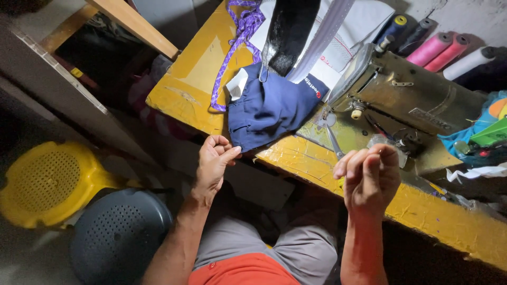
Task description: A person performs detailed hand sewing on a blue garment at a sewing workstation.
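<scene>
My left hand (215, 158) hovers at the near edge of the yellow table (195, 79), fingers curled closed, just touching the lower corner of a navy blue fabric piece (269, 108) that lies on the table. My right hand (369, 174) is raised in front of the old olive sewing machine (417, 100), fingertips pinched together; whether a thread is between them is too fine to tell. The machine's needle area (332, 137) is between the two hands.
A purple patterned strap (237, 42), a black strip (288, 31) and white cloth (359, 26) lie behind the blue fabric. Thread spools (438, 50) stand at the back right. A yellow stool (50, 182) and a grey stool (119, 235) sit on the floor at left.
</scene>
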